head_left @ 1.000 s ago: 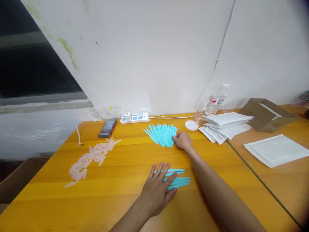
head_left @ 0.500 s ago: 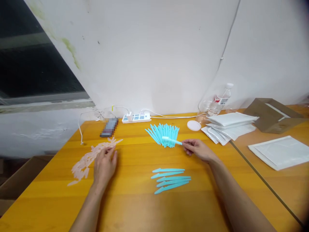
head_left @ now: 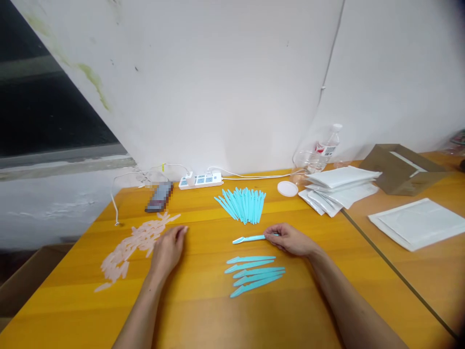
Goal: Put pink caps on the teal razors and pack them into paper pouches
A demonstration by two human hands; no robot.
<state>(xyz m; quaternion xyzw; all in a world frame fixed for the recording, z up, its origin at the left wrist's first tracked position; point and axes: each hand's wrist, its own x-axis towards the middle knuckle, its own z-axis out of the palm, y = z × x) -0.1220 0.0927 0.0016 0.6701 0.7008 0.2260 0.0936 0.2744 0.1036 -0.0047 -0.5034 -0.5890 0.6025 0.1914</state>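
My right hand [head_left: 288, 238] pinches the handle end of a turquoise eyebrow razor [head_left: 249, 239], its blade end pointing left. The razor is low over the table, though I cannot tell whether it touches. Several like razors [head_left: 256, 276] lie in a loose row nearer me. Beyond my right hand a fanned pile of turquoise razors [head_left: 245, 206] lies toward the wall. At the left, my left hand [head_left: 167, 249] is beside a scattered heap of small pale pink pieces [head_left: 132, 245]. Its thumb and forefinger are closed together; anything between them is too small to make out.
A phone [head_left: 159, 196] and a white power strip [head_left: 201, 181] with cables lie along the wall. Further right are a round white lid [head_left: 287, 188], a plastic bottle [head_left: 329, 148], stacked white packets [head_left: 341, 178], a single packet [head_left: 417, 223] and a cardboard box [head_left: 399, 169].
My right hand has brought the razor from over the pile toward me, into the gap before the row. My left hand has moved right, off the pink pieces.
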